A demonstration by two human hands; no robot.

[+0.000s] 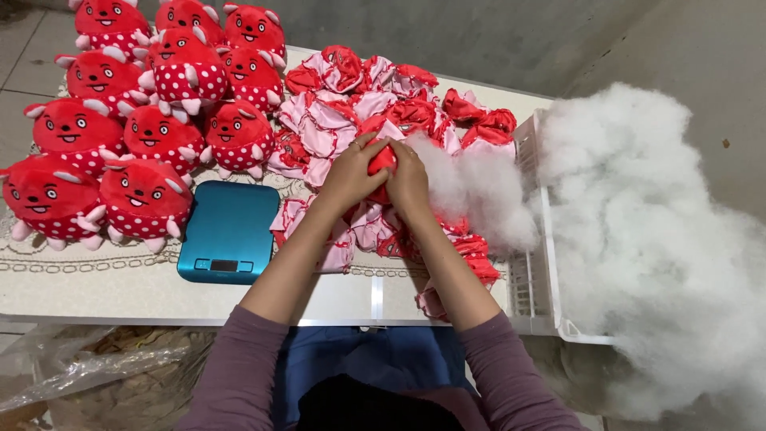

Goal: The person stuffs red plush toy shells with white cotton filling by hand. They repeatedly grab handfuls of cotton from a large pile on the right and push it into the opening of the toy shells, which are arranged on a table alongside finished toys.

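Head view: both hands meet at table ctr. Left hand [349, 177] and right hand [408, 182] are both closed round one red toy skin [382, 162], fingers curled over its top, thumbs pressing in. It sits just above a heap of flat unstuffed skins [343, 112], pink inside-out w/ red showing, spreading from 12 to 5 o'clock of the hands.

At 3 o'clock, touching the right hand, a tuft of white stuffing fibre [479, 191] spills from a white plastic crate [542, 263]; the big loose mound of fibre [646, 231] lies beyond, far right.

At 8 o'clock, near the left forearm, a blue digital scale [228, 231]. From 9 to 11 o'clock, finished red plush toys [144, 128] w/ white-dotted bellies, packed touching each other on the white table [120, 287].

Handling, my read: skin is v. light, limp fabric, collapses under any grip, not fragile, not slippery. Best held by pinching the rim of its opening w/ one hand while the other cups the body; fibre is airy, clings, tears off in wisps, so take it by the fistful.
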